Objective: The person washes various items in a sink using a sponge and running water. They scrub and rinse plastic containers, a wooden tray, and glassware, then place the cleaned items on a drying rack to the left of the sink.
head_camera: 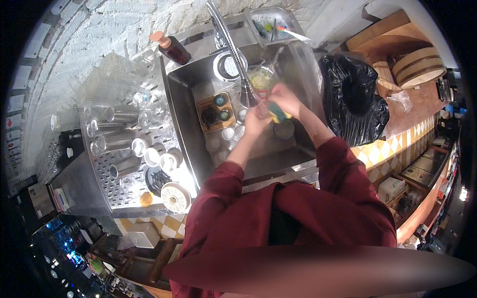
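In the steel sink (pixel 261 164), my left hand (pixel 255 123) grips what seems to be a clear glass (pixel 263 108); fingers and blur hide much of it. My right hand (pixel 286 100) is close beside it, with a yellow-and-green sponge (pixel 277 112) against its palm side. The spring faucet's spray head (pixel 248 96) hangs just left of both hands. Behind them sits a clear bowl (pixel 262 76) with yellowish pieces in it. Left of my left hand, a wooden tray (pixel 201 126) carries small dark cups, and several small glasses (pixel 228 133) stand nearby on the sink floor.
Glasses, metal tumblers (pixel 117 141) and white cups cover the perforated drainboard (pixel 104 167) at left. A brown pump bottle (pixel 174 50) stands at the sink's back corner. A steel tray (pixel 257 37) holds utensils in suds. Black plastic bags (pixel 350 100) and a wooden tub (pixel 417 69) are at right.
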### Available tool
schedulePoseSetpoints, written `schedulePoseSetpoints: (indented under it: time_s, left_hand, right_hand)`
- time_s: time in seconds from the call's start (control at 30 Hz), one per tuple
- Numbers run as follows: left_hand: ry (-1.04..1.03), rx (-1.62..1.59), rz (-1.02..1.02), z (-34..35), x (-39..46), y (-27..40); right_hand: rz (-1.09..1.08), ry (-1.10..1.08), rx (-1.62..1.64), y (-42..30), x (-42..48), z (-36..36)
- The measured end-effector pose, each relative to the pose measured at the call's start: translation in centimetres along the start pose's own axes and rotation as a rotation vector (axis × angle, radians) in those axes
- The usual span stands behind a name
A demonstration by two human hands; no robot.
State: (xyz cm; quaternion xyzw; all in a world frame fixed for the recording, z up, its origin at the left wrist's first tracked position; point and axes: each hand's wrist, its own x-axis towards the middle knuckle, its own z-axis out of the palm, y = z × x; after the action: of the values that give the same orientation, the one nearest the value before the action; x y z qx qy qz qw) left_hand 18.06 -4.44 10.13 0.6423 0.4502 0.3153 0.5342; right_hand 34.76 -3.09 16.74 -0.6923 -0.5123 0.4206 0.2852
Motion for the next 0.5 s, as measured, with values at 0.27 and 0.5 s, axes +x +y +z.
schedulePoseSetpoints:
  time_s: [0.27, 0.5]
  left_hand:
    - [-0.112, 0.461, 0.004, -2.9, 6.6, 0.4]
    - [-0.238, -0.186, -0.280, -1.5, 6.9, -1.8]
  right_hand:
    - [-0.328, 0.230, -0.179, -1.2, 0.7, 4.5]
    - [-0.099, 0.120, 0.103, -3.3, 1.6, 3.6]
